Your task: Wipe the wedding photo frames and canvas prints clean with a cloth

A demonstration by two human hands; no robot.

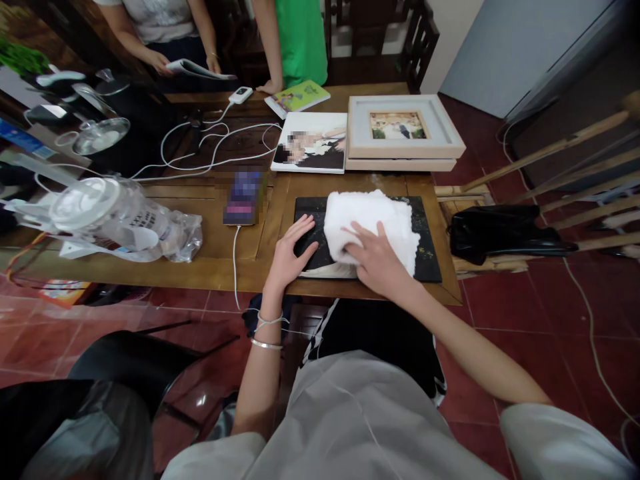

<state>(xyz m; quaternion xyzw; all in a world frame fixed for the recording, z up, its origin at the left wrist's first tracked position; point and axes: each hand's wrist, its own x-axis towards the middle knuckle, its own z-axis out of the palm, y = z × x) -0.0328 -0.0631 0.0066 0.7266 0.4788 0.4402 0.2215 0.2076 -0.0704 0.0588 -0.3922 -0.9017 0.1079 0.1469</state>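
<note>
A folded white towel (pixel 387 213) lies on a dark, flat rectangular board (pixel 427 247) at the table's front edge. My right hand (pixel 377 263) is on the towel's near side. Its thumb side reaches into the fold while other fingers press on top, so the cloth is held. To the left, my left hand (pixel 293 257) rests flat at the board's left edge, fingers stretched out and thumb apart, holding nothing. A pale strip (pixel 330 271) shows along the board's near edge, partly covered by the towel and my right hand.
Behind the board are a photo print (pixel 313 143), stacked frames (pixel 360 150) and a green book (pixel 300 98). A phone (pixel 243 200) on a cable and a plastic-wrapped jug (pixel 110 213) stand left. Two people are across the table (pixel 225 267). A black bag (pixel 493 230) lies right.
</note>
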